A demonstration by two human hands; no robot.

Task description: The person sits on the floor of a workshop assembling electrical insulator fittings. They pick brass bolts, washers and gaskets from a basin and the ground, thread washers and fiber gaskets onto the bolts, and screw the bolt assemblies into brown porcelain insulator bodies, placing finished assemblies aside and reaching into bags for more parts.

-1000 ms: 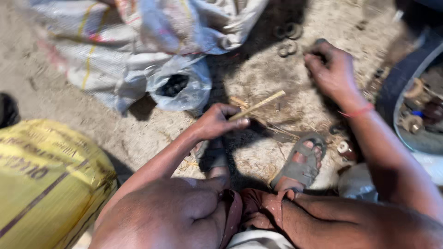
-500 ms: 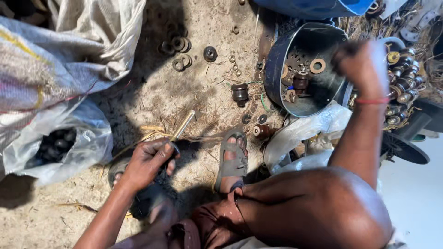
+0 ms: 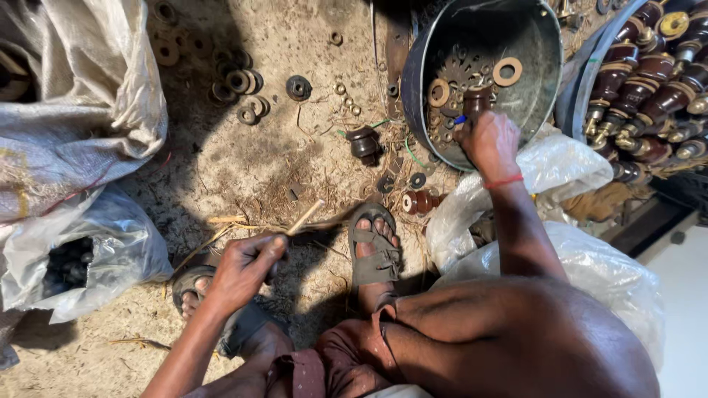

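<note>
- Reaching lower now, the right hand [image 3: 488, 140] dips into the metal basin [image 3: 538, 88], fingers closed on a brown insulator [image 3: 476, 99].
- Left hand [image 3: 243, 269] grips a thin stick [image 3: 304, 218].
- Risk: a loose grasp could drop the insulator and chip it.

Seated on dusty ground, your left hand [image 3: 240, 269] grips a thin wooden stick [image 3: 304, 218], while your right hand [image 3: 488, 140] reaches into a metal basin [image 3: 542, 88] holding washers and brown insulators.
</note>
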